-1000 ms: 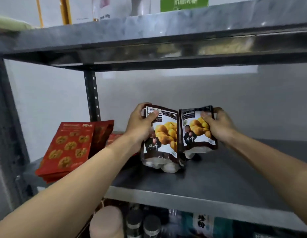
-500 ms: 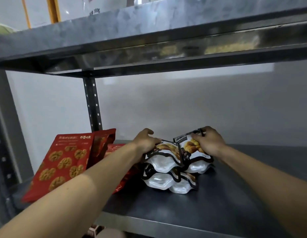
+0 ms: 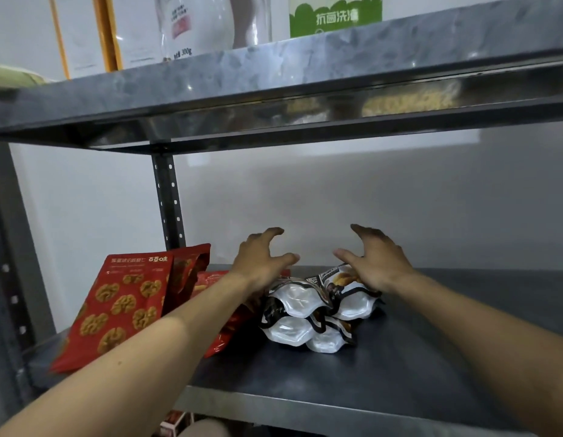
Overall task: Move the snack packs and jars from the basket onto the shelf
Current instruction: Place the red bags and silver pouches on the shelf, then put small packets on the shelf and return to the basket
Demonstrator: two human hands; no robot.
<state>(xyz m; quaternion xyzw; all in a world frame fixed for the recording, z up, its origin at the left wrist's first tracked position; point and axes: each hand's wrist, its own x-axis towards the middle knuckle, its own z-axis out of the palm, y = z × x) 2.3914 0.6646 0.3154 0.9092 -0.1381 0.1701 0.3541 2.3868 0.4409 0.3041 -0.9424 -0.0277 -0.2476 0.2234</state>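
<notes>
Head view, one frame. The left hand and right hand are both unclenched over the shelf, fingers spread and lightly arched, gripping nothing. They are near each other but not touching, with a gap at frame centre. Cannot tell whether the right palm rests on the pack beneath it or hovers just above. The dark snack packs lie flat in a low stack at centre frame, clear rounded bottoms toward the camera, just beside the red snack packs at lower left. One red pack leans upright and others lie under the left forearm. The basket is not in view, and no jars can be made out on this level. Handling judgement: the pouches look light, soft and glossy, so likely slippery against each other. The stack could slide if nudged from the side. Best hold is probably a pinch on the flat sealed top edge, or a palm across the broad face. Squeezing the bulging bottoms risks crushing the contents. Room: the dark shelf runs open to the right and back toward the wall, so further packs could go there. The front lip of the shelf is near the stack at lower centre. The upper shelf overhangs across the top of the frame and limits how high the hands can lift. The perforated post stands at left behind the red packs.
</notes>
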